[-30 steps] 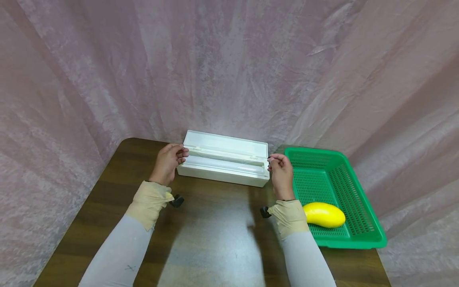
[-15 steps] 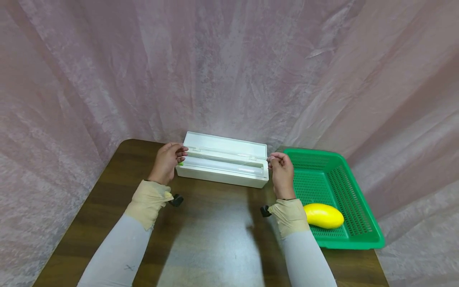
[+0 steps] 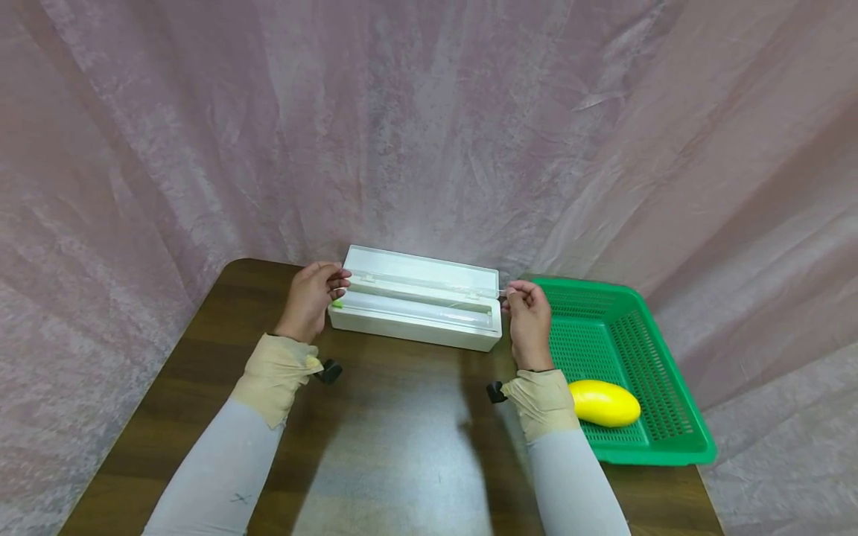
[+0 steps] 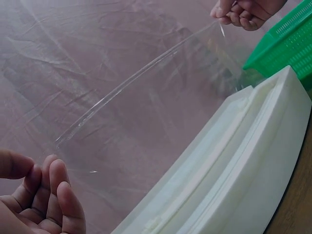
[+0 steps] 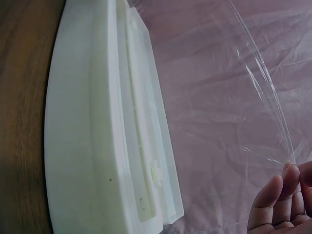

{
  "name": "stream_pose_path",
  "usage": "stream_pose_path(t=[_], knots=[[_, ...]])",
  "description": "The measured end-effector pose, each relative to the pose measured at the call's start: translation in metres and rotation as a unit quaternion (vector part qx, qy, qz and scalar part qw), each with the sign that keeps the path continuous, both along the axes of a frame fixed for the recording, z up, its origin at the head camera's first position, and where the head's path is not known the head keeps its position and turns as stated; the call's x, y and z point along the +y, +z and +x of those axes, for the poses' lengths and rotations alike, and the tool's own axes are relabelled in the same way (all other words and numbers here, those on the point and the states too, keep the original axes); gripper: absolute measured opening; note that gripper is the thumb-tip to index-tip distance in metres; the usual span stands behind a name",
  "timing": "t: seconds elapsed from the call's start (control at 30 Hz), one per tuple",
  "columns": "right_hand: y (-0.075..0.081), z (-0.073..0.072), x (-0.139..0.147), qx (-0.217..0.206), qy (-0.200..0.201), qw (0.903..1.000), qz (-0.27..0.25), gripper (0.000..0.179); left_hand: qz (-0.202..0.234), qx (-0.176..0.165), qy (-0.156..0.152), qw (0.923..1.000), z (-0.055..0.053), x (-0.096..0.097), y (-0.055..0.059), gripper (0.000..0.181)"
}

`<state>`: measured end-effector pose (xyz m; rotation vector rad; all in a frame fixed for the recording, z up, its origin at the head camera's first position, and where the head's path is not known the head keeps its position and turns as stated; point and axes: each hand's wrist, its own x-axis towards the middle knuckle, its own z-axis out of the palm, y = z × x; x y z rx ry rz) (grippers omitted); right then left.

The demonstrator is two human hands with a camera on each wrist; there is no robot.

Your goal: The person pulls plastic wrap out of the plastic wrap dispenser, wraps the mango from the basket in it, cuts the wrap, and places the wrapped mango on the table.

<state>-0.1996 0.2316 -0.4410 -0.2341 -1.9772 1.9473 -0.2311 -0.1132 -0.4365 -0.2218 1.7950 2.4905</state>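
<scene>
A white plastic wrap dispenser [image 3: 415,333] sits on the table with its lid [image 3: 422,263] raised at the back. Inside lies the roll [image 3: 409,307], whose green end shows at the left. Clear plastic wrap [image 4: 139,72] stretches as a thin sheet above the box, its gathered edge running from hand to hand. At one corner, my left hand [image 3: 308,301] pinches the film between thumb and fingers. The opposite corner is pinched by my right hand [image 3: 531,327], also seen in the right wrist view, where film creases meet at the fingertips [image 5: 291,170].
A green perforated basket [image 3: 670,365] stands on the right of the table, with a smooth yellow, elongated fruit or vegetable [image 3: 606,403] in it. Behind the wooden table [image 3: 395,447] hangs a pinkish curtain [image 3: 429,134].
Both hands have risen slightly, drawing the film a little higher above the box. More of the roll's green left end shows. Dispenser and basket stay in place.
</scene>
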Motion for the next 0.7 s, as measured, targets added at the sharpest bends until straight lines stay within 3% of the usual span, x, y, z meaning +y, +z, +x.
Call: stream_pose_path(t=[0.27, 0.53, 0.7], knots=[[0.006, 0.001, 0.000, 0.009, -0.007, 0.9999, -0.006, 0.016, 0.011, 0.006, 0.001, 0.9999, 0.000, 0.001, 0.004, 0.013], [0.011, 0.001, 0.000, 0.024, -0.007, 0.9997, -0.007, 0.026, 0.012, 0.020, 0.002, 0.9997, 0.001, 0.002, 0.009, 0.012], [0.014, 0.002, 0.000, 0.028, -0.010, 0.9995, -0.012, 0.021, 0.015, 0.023, 0.002, 0.9996, 0.001, 0.002, 0.012, 0.012]])
